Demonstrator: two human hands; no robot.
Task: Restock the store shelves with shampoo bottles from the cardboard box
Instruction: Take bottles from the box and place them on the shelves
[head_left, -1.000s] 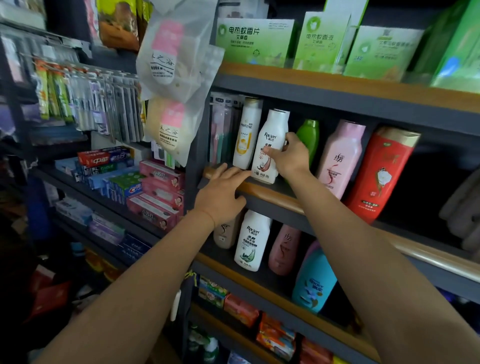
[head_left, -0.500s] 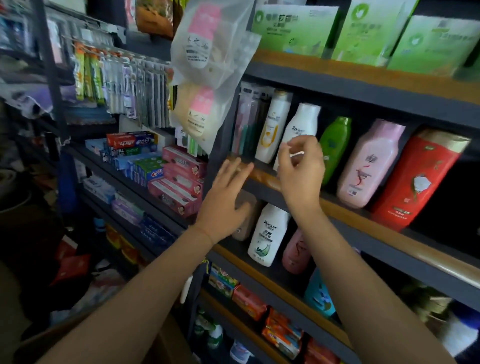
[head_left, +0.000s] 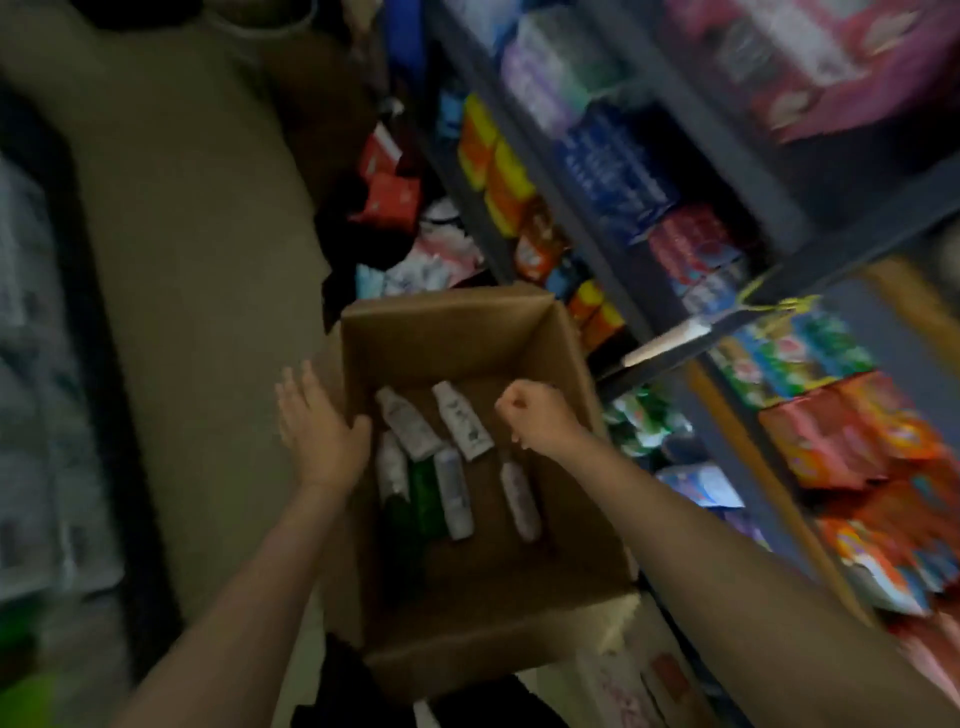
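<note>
Standing on the pale floor (head_left: 197, 249) of a dim shop aisle, an open cardboard box (head_left: 457, 332) sits just beside the dark shelving (head_left: 691, 130) that runs along the right. Several shampoo bottles (head_left: 457, 421) lie flat on the bottom of the box, mostly white ones with a green bottle (head_left: 423, 496) among them; motion blur hides their labels. The left hand (head_left: 317, 421) has its fingers spread flat over the box's left wall, holding nothing. The right hand (head_left: 535, 410) hovers above the bottles with its fingers curled into a fist, empty. Colourful packets (head_left: 831, 441) crowd the lower shelves, orange, red, blue and green. More red and white packages (head_left: 410, 228) lie heaped on the floor beyond the box. Pale wrapped bundles (head_left: 36, 415) line the left edge.
</note>
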